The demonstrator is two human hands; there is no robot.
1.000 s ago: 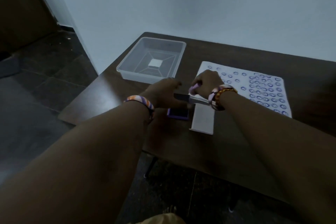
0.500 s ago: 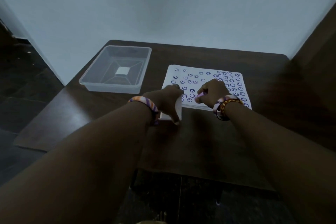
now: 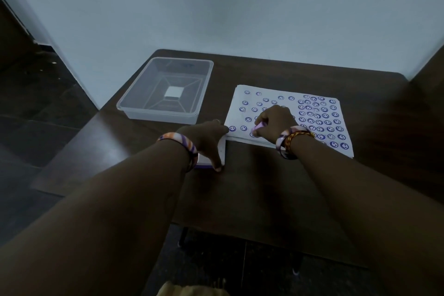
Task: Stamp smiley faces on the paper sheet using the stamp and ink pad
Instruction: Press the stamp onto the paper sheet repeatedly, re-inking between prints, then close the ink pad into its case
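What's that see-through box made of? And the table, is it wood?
The box looks like clear plastic, slightly frosted: you can see its ribbed bottom and the table through its walls. The table seems to be dark wood or a wood-look surface, smooth with a soft sheen; the dim light leaves that open.

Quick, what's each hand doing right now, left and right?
Left hand: open, fingers spread, resting on the ink pad at the paper sheet's corner.
Right hand: closed around the stamp, pressing it onto the sheet.
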